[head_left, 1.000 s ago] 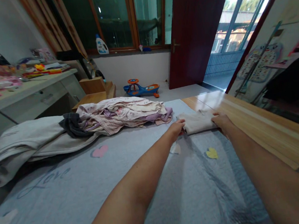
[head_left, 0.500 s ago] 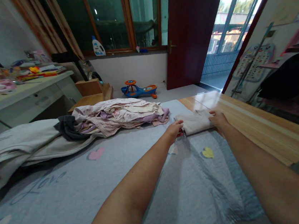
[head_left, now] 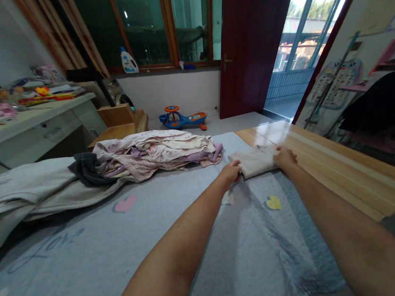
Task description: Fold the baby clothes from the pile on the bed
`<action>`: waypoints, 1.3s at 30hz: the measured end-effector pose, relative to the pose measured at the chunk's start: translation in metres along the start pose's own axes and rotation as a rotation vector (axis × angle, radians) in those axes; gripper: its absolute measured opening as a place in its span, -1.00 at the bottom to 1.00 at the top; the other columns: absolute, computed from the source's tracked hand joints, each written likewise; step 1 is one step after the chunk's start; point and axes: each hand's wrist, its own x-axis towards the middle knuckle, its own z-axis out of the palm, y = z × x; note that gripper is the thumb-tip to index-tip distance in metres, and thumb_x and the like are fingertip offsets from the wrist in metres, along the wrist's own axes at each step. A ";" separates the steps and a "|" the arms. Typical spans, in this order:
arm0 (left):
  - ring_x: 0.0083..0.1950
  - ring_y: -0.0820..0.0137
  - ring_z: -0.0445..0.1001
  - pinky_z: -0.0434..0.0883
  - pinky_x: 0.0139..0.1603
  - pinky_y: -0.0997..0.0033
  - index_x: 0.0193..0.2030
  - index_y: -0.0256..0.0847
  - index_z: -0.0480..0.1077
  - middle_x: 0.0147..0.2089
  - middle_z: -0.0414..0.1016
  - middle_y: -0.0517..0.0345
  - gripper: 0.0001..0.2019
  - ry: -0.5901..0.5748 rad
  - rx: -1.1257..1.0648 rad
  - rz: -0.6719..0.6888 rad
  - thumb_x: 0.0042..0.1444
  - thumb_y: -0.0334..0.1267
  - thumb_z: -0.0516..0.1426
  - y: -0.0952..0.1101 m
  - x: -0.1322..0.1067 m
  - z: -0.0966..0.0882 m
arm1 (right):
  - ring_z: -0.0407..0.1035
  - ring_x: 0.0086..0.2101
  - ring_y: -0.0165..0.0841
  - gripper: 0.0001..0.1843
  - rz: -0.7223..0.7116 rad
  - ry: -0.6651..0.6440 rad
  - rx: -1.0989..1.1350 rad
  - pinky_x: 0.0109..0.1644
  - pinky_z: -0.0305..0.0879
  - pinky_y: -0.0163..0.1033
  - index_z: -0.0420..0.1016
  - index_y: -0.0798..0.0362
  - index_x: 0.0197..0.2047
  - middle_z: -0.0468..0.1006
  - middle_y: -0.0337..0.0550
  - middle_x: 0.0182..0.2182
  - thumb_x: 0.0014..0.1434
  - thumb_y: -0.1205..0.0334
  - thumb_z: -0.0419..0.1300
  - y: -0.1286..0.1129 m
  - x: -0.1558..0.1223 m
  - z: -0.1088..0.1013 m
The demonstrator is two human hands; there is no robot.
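Observation:
A folded cream knit garment (head_left: 255,161) lies on the grey-blue heart-patterned quilt (head_left: 194,243), close to the bed's wooden edge. My left hand (head_left: 231,172) grips its left end, and a small red patch shows just under those fingers. At the right end, my right hand (head_left: 285,158) curls over the fold. A loose pile of pale floral and lilac clothes (head_left: 157,153) sits just left of the garment, apart from both hands. Further left lies a folded grey garment (head_left: 27,193) with a dark grey cloth (head_left: 86,170) on it.
A wooden board (head_left: 331,161) runs along the bed's right side. A white desk with drawers (head_left: 31,131) stands at the left, covered with pink cloth and papers. A blue-orange toy ride-on car (head_left: 182,118) sits on the floor ahead, near a dark red door (head_left: 253,42).
The view has drifted slightly, and the hands and garment sit a little further left in the picture. Both hands stay at the garment's ends, slightly closer together.

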 end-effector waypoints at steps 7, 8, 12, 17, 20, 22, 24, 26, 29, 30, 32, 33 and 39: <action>-0.05 0.26 0.44 0.35 -0.17 0.43 0.07 -0.17 0.45 0.06 0.50 -0.06 -0.55 0.155 0.070 0.090 -0.03 -0.39 0.20 -0.007 -0.019 -0.009 | 0.05 0.29 0.08 -0.44 -0.374 -0.030 -0.357 0.33 -0.10 0.30 0.33 0.03 0.29 0.21 0.16 0.33 0.30 -0.01 0.10 -0.051 -0.040 0.029; -0.04 0.26 0.45 0.36 -0.16 0.42 0.06 -0.16 0.46 0.11 0.48 -0.07 -0.56 0.169 0.074 0.097 -0.03 -0.40 0.19 -0.010 -0.027 -0.013 | -0.02 0.32 0.10 -0.41 -0.388 -0.075 -0.379 0.33 -0.15 0.36 0.29 -0.01 0.32 0.15 0.14 0.37 0.30 -0.07 0.08 -0.055 -0.047 0.037; -0.16 0.29 0.48 0.37 -0.20 0.39 0.04 -0.15 0.49 0.16 0.47 -0.05 -0.58 0.161 0.118 0.148 -0.03 -0.38 0.17 -0.025 -0.069 -0.041 | -0.13 0.36 0.18 -0.36 -0.365 -0.236 -0.464 0.26 -0.24 0.54 0.20 -0.12 0.38 0.07 0.04 0.42 0.33 -0.19 -0.02 -0.056 -0.066 0.059; -0.14 0.23 0.51 0.41 -0.09 0.32 -0.03 -0.15 0.53 -0.01 0.58 -0.03 -0.65 0.188 0.264 0.237 -0.02 -0.26 0.23 -0.041 -0.135 -0.101 | -0.14 0.36 0.21 -0.31 -0.347 -0.244 -0.522 0.25 -0.24 0.56 0.13 -0.10 0.43 0.03 0.03 0.44 0.34 -0.22 -0.11 -0.053 -0.068 0.061; -0.01 0.19 0.51 0.41 0.05 0.23 0.06 -0.18 0.49 0.06 0.56 -0.06 -0.61 0.215 0.446 0.276 0.10 -0.15 0.17 -0.049 -0.171 -0.144 | -0.14 0.37 0.15 -0.31 -0.340 -0.248 -0.560 0.27 -0.20 0.53 0.10 -0.11 0.44 0.02 0.00 0.45 0.35 -0.21 -0.15 -0.056 -0.069 0.061; 0.12 0.16 0.47 0.37 0.18 0.15 0.14 -0.22 0.44 0.14 0.51 -0.08 -0.56 0.268 0.665 0.314 0.16 -0.12 0.11 -0.057 -0.189 -0.173 | -0.14 0.37 0.10 -0.31 -0.329 -0.249 -0.588 0.29 -0.18 0.50 0.07 -0.12 0.45 0.00 -0.03 0.45 0.36 -0.20 -0.18 -0.058 -0.070 0.061; 0.24 0.11 0.39 0.27 0.30 0.06 0.17 -0.26 0.41 0.20 0.47 -0.13 -0.56 0.360 0.918 0.331 0.20 -0.14 0.07 -0.066 -0.201 -0.199 | -0.14 0.38 0.08 -0.30 -0.317 -0.255 -0.605 0.30 -0.17 0.48 0.05 -0.12 0.46 -0.01 -0.05 0.46 0.36 -0.21 -0.21 -0.058 -0.070 0.062; 0.32 0.07 0.31 0.19 0.36 -0.02 0.19 -0.27 0.40 0.27 0.41 -0.18 -0.56 0.450 1.149 0.297 0.21 -0.17 0.07 -0.075 -0.209 -0.218 | -0.13 0.38 0.09 -0.28 -0.313 -0.271 -0.606 0.30 -0.17 0.48 0.04 -0.13 0.46 -0.03 -0.04 0.46 0.35 -0.22 -0.22 -0.056 -0.067 0.062; 0.39 0.04 0.22 0.12 0.38 -0.14 0.26 -0.22 0.35 0.37 0.30 -0.17 -0.55 0.524 1.361 0.214 0.27 -0.17 0.06 -0.087 -0.216 -0.231 | -0.16 0.38 0.14 -0.27 -0.295 -0.312 -0.588 0.29 -0.18 0.51 0.04 -0.10 0.47 -0.05 -0.01 0.47 0.34 -0.23 -0.20 -0.055 -0.061 0.060; 0.41 0.05 0.21 0.12 0.38 -0.15 0.28 -0.19 0.33 0.38 0.29 -0.14 -0.55 0.535 1.393 0.199 0.29 -0.16 0.04 -0.090 -0.218 -0.231 | -0.15 0.38 0.17 -0.27 -0.281 -0.324 -0.581 0.28 -0.18 0.52 0.06 -0.09 0.46 -0.04 0.02 0.46 0.34 -0.21 -0.17 -0.057 -0.059 0.059; 0.42 0.09 0.19 0.11 0.39 -0.12 0.30 -0.15 0.30 0.40 0.27 -0.10 -0.56 0.550 1.424 0.195 0.32 -0.14 0.03 -0.092 -0.219 -0.230 | -0.16 0.38 0.18 -0.30 -0.274 -0.277 -0.584 0.30 -0.18 0.50 0.13 -0.01 0.43 -0.03 0.10 0.45 0.34 -0.15 -0.09 -0.064 -0.061 0.059; 0.42 0.10 0.19 0.10 0.40 -0.11 0.30 -0.14 0.30 0.40 0.27 -0.09 -0.56 0.556 1.430 0.197 0.33 -0.14 0.03 -0.092 -0.220 -0.228 | -0.18 0.38 0.17 -0.32 -0.290 -0.226 -0.583 0.31 -0.18 0.47 0.15 0.03 0.42 -0.04 0.12 0.45 0.33 -0.10 -0.05 -0.071 -0.065 0.059; 0.44 0.12 0.16 0.08 0.42 -0.08 0.31 -0.16 0.29 0.40 0.26 -0.07 -0.56 0.555 1.398 0.171 0.33 -0.15 0.05 -0.087 -0.224 -0.223 | -0.07 0.37 0.05 -0.41 -0.562 -0.296 -0.488 0.32 -0.05 0.34 0.24 0.00 0.36 0.03 0.09 0.44 0.31 0.06 0.06 -0.132 -0.141 0.087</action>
